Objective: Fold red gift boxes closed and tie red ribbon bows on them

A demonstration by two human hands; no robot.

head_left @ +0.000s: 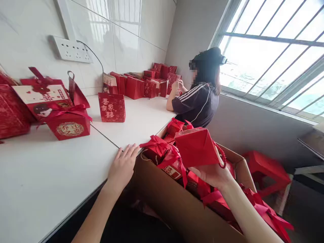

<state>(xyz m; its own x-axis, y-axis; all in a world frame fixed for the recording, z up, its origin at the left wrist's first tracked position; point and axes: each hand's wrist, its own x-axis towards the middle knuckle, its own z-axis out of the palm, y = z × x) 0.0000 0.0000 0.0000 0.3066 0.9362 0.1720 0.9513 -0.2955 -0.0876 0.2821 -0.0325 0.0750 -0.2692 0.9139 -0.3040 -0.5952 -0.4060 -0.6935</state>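
Observation:
My left hand lies flat on the edge of the white table, fingers stretched out, holding nothing. My right hand grips a red gift box from below and holds it above the brown cardboard box. That cardboard box holds several red ribboned gift boxes. A red bead bracelet shows by my right hand.
Red gift boxes and bags stand on the table: a group at left, one bag in the middle, several more at the far end. Another person sits there handling boxes. A red stool is at right under the window.

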